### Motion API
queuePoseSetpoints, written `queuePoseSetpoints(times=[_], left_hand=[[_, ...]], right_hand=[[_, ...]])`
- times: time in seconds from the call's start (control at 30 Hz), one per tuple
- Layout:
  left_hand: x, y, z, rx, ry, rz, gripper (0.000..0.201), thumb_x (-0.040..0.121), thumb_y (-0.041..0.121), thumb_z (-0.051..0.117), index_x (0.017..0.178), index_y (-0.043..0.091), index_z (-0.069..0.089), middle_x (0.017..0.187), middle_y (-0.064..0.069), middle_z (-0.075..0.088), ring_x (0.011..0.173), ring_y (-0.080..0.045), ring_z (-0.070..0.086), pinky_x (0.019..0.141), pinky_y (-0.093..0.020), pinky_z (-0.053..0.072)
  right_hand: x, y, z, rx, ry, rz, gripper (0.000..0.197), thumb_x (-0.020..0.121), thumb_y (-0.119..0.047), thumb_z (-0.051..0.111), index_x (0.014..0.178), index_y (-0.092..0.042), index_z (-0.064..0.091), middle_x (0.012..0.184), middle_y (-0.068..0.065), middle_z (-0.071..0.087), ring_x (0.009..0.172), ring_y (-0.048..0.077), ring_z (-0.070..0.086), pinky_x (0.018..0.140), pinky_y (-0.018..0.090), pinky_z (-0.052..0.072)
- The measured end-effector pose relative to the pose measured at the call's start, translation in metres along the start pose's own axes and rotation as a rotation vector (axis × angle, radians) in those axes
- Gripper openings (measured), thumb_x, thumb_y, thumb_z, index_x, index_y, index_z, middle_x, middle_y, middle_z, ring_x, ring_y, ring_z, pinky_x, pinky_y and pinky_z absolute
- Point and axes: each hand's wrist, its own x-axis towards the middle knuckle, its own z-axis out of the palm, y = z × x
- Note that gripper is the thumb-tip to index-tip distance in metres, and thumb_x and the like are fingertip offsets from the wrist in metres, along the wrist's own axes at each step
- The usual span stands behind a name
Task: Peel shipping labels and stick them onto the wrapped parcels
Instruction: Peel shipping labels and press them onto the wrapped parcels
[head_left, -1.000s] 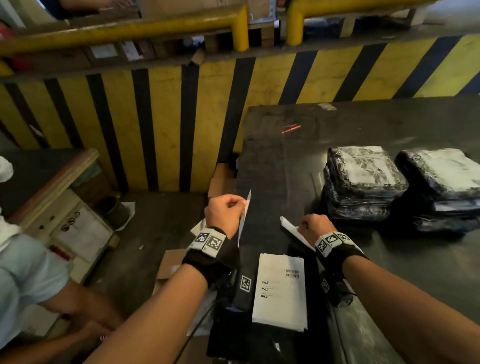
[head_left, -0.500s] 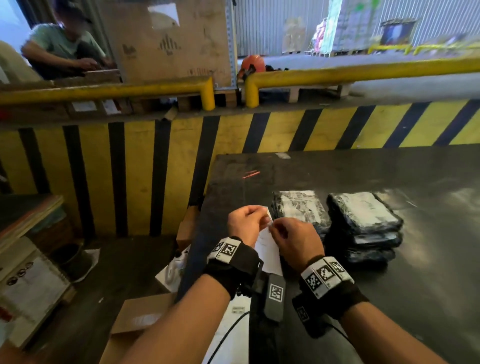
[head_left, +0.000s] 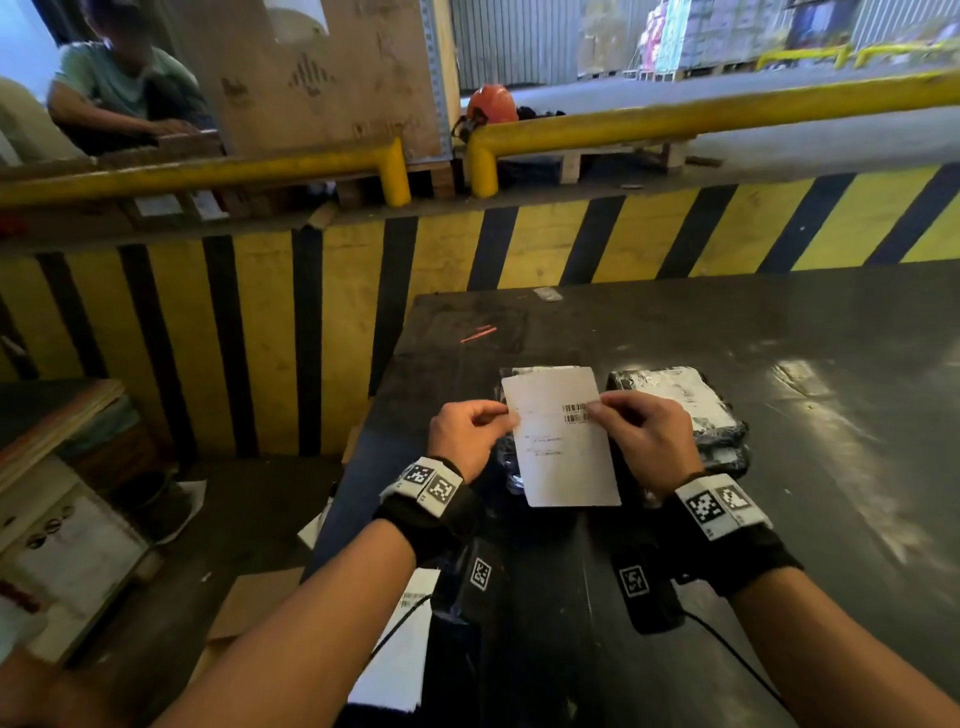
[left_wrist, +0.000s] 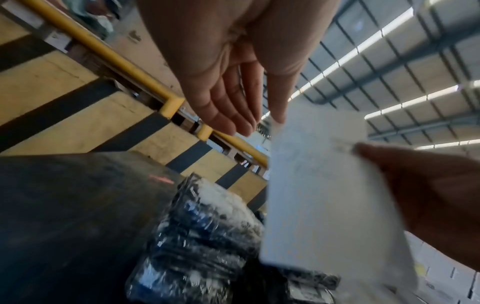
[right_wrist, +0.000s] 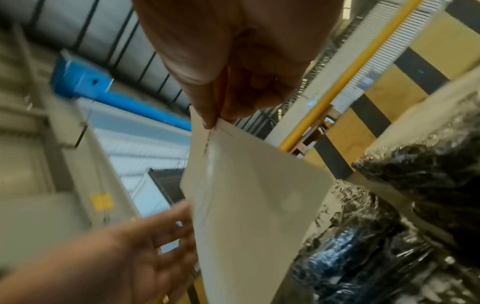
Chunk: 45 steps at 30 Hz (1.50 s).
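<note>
A white shipping label (head_left: 561, 447) with a barcode hangs flat between my hands, just above the left stack of wrapped parcels (head_left: 540, 371). My left hand (head_left: 498, 418) pinches its left edge, my right hand (head_left: 597, 410) its right edge near the barcode. A second stack of black, film-wrapped parcels (head_left: 680, 400) lies to the right on the dark table (head_left: 805, 441). In the left wrist view the label (left_wrist: 311, 185) is blurred above a parcel (left_wrist: 202, 236). In the right wrist view my thumb and finger pinch the label (right_wrist: 254, 205) at its top corner.
A pile of white label sheets (head_left: 400, 649) lies at the table's near left edge. Cardboard (head_left: 249, 603) lies on the floor to the left. A yellow and black striped barrier (head_left: 260, 338) runs behind the table. Another person (head_left: 119, 88) sits beyond it.
My hands were apart a second ago, each with a piece of paper. They came together over the left parcel stack. Now they hold one label flat between them.
</note>
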Motion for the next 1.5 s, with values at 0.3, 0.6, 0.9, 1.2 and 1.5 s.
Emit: queuePoseSetpoints(times=[0.3, 0.6, 0.9, 1.2, 1.5], left_hand=[[0.048, -0.014, 0.005, -0.321, -0.077, -0.023, 0.013, 0.084, 0.007, 0.065, 0.096, 0.002, 0.07, 0.09, -0.011, 0.07, 0.081, -0.022, 0.065, 0.084, -0.038, 0.056], [0.116, -0.024, 0.018, -0.356, -0.088, -0.056, 0.016, 0.08, 0.003, 0.069, 0.095, -0.001, 0.067, 0.085, -0.01, 0.068, 0.074, -0.019, 0.064, 0.068, -0.022, 0.054], [0.158, -0.025, 0.041, -0.275, -0.128, -0.094, 0.018, 0.079, 0.006, 0.071, 0.067, 0.016, 0.064, 0.065, -0.005, 0.064, 0.057, -0.016, 0.06, 0.054, -0.022, 0.05], [0.172, -0.032, 0.053, -0.091, -0.091, -0.165, 0.014, 0.08, 0.006, 0.069, 0.068, 0.011, 0.067, 0.076, -0.013, 0.07, 0.062, -0.019, 0.063, 0.061, -0.026, 0.058], [0.185, -0.047, 0.06, 0.043, -0.093, -0.202, 0.006, 0.082, 0.009, 0.068, 0.078, 0.007, 0.071, 0.083, -0.014, 0.073, 0.067, -0.018, 0.065, 0.061, -0.024, 0.056]], right_hand=[[0.037, 0.001, 0.017, 0.059, 0.022, 0.103, 0.02, 0.082, -0.013, 0.068, 0.1, -0.004, 0.072, 0.088, -0.001, 0.07, 0.08, 0.012, 0.066, 0.085, 0.032, 0.055], [0.075, 0.004, 0.044, -0.286, 0.132, 0.22, 0.035, 0.082, -0.023, 0.069, 0.115, -0.012, 0.065, 0.103, 0.008, 0.072, 0.088, 0.017, 0.065, 0.082, 0.021, 0.046], [0.125, 0.015, 0.038, -0.266, 0.13, 0.284, 0.015, 0.08, -0.023, 0.071, 0.089, -0.012, 0.074, 0.089, 0.005, 0.072, 0.082, 0.017, 0.062, 0.075, 0.025, 0.046], [0.145, 0.045, 0.049, -0.263, -0.002, 0.355, 0.017, 0.08, -0.02, 0.072, 0.092, -0.009, 0.074, 0.079, 0.003, 0.065, 0.066, 0.012, 0.056, 0.05, 0.01, 0.038], [0.158, 0.069, 0.063, -0.245, -0.064, 0.439, 0.017, 0.081, -0.021, 0.071, 0.093, -0.01, 0.073, 0.084, 0.004, 0.068, 0.074, 0.012, 0.056, 0.062, 0.017, 0.039]])
